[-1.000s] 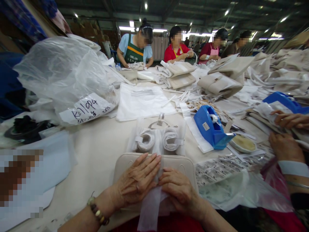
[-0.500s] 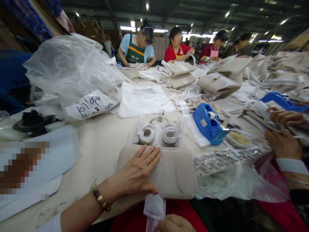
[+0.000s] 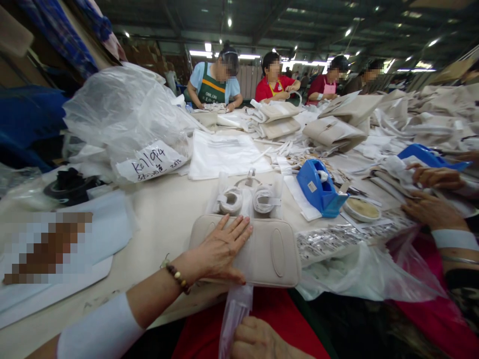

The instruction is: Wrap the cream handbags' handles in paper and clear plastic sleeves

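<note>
My left hand lies flat with fingers spread on a beige handbag at the table's front edge. Beneath that hand, a translucent plastic strip runs down the bag's middle and hangs over the front edge. Low in the view, my right hand is closed around the strip's lower end. Just beyond the bag are two white-wrapped coils, probably its straps, and a loop-shaped handle. Thin wrapping partly covers these parts.
A blue tape dispenser and a round dish stand to the right, near a co-worker's hands. A large plastic bag sits at left. White plastic bags lie behind the handbag. Several people work across the table.
The hanging strip now stretches longer and straighter below the bag, with my right hand lower along it. My left hand stays pressed on the bag. The whole view has shifted slightly.
</note>
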A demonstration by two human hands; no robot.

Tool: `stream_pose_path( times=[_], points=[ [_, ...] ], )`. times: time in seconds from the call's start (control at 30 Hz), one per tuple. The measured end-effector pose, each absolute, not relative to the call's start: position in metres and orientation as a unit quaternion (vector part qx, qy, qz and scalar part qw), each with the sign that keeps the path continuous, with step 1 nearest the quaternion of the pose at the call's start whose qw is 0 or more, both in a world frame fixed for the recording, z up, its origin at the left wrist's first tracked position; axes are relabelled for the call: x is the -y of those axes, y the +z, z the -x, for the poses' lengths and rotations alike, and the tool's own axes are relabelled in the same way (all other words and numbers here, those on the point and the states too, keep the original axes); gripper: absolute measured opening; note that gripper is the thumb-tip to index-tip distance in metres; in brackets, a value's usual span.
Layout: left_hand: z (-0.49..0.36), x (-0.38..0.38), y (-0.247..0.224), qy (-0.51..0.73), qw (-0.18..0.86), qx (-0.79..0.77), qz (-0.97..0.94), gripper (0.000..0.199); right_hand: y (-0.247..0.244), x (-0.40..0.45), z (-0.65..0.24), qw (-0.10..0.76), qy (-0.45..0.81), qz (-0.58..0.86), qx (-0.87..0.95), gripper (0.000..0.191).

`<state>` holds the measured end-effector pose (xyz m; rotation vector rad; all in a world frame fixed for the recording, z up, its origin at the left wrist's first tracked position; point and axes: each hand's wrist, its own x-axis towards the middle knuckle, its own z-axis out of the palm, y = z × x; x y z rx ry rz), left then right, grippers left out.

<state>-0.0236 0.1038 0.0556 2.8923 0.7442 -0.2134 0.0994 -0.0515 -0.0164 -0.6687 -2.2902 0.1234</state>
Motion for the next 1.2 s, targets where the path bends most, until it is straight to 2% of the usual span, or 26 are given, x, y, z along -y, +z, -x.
stream_pose_path(
  times=[0.1,0.17,0.23,0.37,0.53,0.6,0.7,0.83,0.97,1.07,1.2],
  points=[
    [0.025,-0.104,0.051,-0.075,0.075,-0.246,-0.964,0.117,-0.009,0.046,-0.091,0.397,0.024,0.266,0.878,0.052],
    [0.026,-0.104,0.047,-0.058,0.072,-0.239,-0.967,0.117,-0.001,0.045,-0.089,0.43,-0.011,0.275,0.86,0.058],
    [0.027,-0.104,0.045,-0.041,0.065,-0.235,-0.969,0.117,0.008,0.044,-0.09,0.441,-0.048,0.271,0.854,0.056],
    [0.024,-0.1,0.047,-0.057,0.057,-0.249,-0.965,0.114,0.025,0.047,-0.099,0.404,-0.082,0.248,0.877,0.049],
    [0.023,-0.094,0.05,-0.074,0.053,-0.264,-0.96,0.112,0.056,0.041,-0.118,0.344,-0.044,0.276,0.896,0.039],
    [0.025,-0.092,0.049,-0.07,0.051,-0.261,-0.962,0.104,0.068,0.03,-0.125,0.34,-0.007,0.297,0.892,0.04],
    [0.031,-0.09,0.041,-0.042,0.038,-0.243,-0.968,0.088,0.075,0.003,-0.134,0.379,0.021,0.317,0.869,0.036],
    [0.041,-0.088,0.021,0.066,0.01,-0.201,-0.977,0.078,0.068,-0.037,-0.145,0.417,0.03,0.344,0.841,0.03],
    [0.046,-0.087,0.01,0.197,0.02,-0.163,-0.967,0.053,0.054,-0.063,-0.151,0.393,0.07,0.404,0.823,0.029],
    [0.045,-0.086,0.014,0.209,0.054,-0.156,-0.964,0.041,0.04,-0.075,-0.152,0.38,0.09,0.443,0.807,0.039],
    [0.045,-0.086,0.02,0.178,0.077,-0.156,-0.969,0.036,0.026,-0.082,-0.152,0.368,0.095,0.483,0.788,0.046]
  ],
)
